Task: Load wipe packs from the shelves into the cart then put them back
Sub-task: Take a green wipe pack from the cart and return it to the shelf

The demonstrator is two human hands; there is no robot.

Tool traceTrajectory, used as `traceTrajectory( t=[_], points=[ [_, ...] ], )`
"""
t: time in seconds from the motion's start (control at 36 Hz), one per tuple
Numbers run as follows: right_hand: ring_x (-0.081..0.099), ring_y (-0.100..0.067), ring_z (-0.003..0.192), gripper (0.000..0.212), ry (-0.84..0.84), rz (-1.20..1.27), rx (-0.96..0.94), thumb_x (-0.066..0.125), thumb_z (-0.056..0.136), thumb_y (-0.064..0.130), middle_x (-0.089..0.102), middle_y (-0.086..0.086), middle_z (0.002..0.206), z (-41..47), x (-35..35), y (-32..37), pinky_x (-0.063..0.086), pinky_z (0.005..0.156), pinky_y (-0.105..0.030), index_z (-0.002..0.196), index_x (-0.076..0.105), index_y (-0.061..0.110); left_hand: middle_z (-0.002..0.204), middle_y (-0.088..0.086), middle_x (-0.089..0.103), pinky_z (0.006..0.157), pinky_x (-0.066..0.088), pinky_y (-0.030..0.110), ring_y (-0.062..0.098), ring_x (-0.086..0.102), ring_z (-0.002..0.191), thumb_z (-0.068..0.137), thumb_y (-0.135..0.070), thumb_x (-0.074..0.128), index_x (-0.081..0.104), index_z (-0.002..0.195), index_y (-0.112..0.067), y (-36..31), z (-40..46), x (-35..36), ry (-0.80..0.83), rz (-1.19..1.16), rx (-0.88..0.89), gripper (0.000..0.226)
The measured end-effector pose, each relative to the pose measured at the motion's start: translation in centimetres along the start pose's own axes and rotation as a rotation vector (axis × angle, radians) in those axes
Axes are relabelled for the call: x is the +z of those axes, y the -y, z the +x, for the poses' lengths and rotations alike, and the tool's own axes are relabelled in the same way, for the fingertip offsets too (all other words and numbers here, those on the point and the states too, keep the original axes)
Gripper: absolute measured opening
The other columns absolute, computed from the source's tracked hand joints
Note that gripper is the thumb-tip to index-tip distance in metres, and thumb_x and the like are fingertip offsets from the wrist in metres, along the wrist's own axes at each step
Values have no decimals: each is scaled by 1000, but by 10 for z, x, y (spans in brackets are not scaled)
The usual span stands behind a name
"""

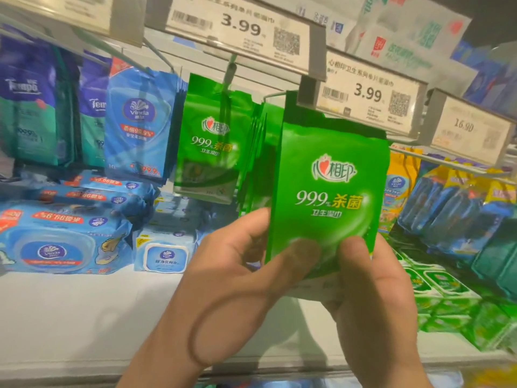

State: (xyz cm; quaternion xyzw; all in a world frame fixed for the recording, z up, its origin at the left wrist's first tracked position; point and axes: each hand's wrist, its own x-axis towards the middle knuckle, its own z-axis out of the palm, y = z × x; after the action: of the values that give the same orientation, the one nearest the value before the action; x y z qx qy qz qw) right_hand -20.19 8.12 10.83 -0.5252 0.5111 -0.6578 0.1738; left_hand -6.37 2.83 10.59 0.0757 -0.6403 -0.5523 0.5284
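A green wipe pack point(330, 191) stands upright in front of the shelf, its top edge just under a price tag. My left hand point(237, 278) pinches its lower left corner, thumb on the front. My right hand point(372, 289) grips its lower right corner, thumb also on the front. Several more green packs hang on a peg behind it, edge-on point(254, 163). One more green pack point(208, 141) hangs on the peg to the left. The cart is out of view.
Price tags point(363, 99) on peg ends jut out above the held pack. Blue wipe packs point(140, 124) hang at left; large blue packs point(58, 242) lie on the white shelf point(84, 317). Green boxes point(447, 303) and yellow-blue packs point(447, 203) fill the right.
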Motion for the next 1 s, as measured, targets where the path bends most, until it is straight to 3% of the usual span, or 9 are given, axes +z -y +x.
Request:
traceTrajectory(
  t=[0.08, 0.22, 0.33, 0.39, 0.47, 0.58, 0.72, 0.86, 1.0],
  points=[
    [70, -26, 85, 33, -34, 28, 0, 55, 69, 57, 76, -3, 89, 4, 1, -9, 56, 84, -53, 91, 74, 41, 84, -14, 76, 59, 45, 5, -5, 64, 63, 86, -32, 74, 76, 110, -26, 6, 5, -1, 5, -1, -41, 24],
    [67, -12, 71, 22, -12, 100, 60, 62, 75, 48, 75, 1, 82, 6, 5, -9, 53, 65, -34, 90, 75, 37, 115, 2, 77, 92, 57, 45, 26, 73, 106, 89, -38, 66, 73, 119, -23, 24, 9, -3, 37, -1, -98, 34],
    [42, -3, 42, 21, -10, 177, 144, 54, 79, 37, 56, 6, 54, 5, 5, -19, 35, 41, -14, 78, 72, 26, 98, -6, 78, 69, 51, 24, 3, 64, 77, 85, -54, 63, 75, 109, -33, 35, 9, -10, 1, 156, -95, 34],
    [34, -6, 38, 20, -20, 77, 143, 57, 78, 40, 45, 6, 44, 7, 6, -25, 30, 38, -15, 69, 62, 22, 88, -1, 76, 62, 50, 33, 8, 54, 67, 82, -63, 61, 76, 104, -35, 41, 9, -15, -34, 216, -124, 39],
    [37, -9, 41, 34, 11, -96, 115, 55, 72, 60, 45, 4, 44, 10, 6, -37, 32, 44, -21, 66, 56, 27, 82, 14, 69, 66, 52, 51, 22, 50, 63, 76, -74, 57, 74, 99, -35, 46, 9, -22, -100, 321, -168, 49],
    [40, -11, 41, 38, 17, -157, 86, 51, 81, 62, 48, 2, 45, 15, 9, -47, 34, 45, -21, 67, 52, 27, 79, 13, 69, 68, 51, 50, 31, 57, 70, 69, -82, 51, 71, 92, -21, 49, 14, -26, -174, 441, -228, 68],
    [42, -19, 39, 52, 2, -113, 108, 49, 88, 56, 50, -7, 49, 27, 18, -49, 37, 44, -24, 76, 48, 5, 66, 7, 65, 66, 51, 47, 23, 60, 65, 80, -79, 50, 64, 82, -9, 47, 26, -27, -233, 592, -288, 72],
    [45, -21, 38, 57, 2, -152, 104, 46, 88, 60, 51, -7, 48, 30, 20, -52, 39, 46, -27, 77, 48, 4, 74, 8, 69, 69, 54, 50, 26, 61, 69, 70, -86, 43, 63, 82, -8, 50, 30, -31, -251, 603, -314, 82],
    [45, -21, 41, 56, -19, -69, 136, 52, 94, 57, 51, -9, 51, 23, 20, -56, 38, 43, -22, 80, 49, 2, 64, -7, 68, 67, 51, 32, 8, 61, 62, 82, -80, 52, 67, 77, -14, 55, 17, -35, -228, 658, -322, 68]
  ],
)
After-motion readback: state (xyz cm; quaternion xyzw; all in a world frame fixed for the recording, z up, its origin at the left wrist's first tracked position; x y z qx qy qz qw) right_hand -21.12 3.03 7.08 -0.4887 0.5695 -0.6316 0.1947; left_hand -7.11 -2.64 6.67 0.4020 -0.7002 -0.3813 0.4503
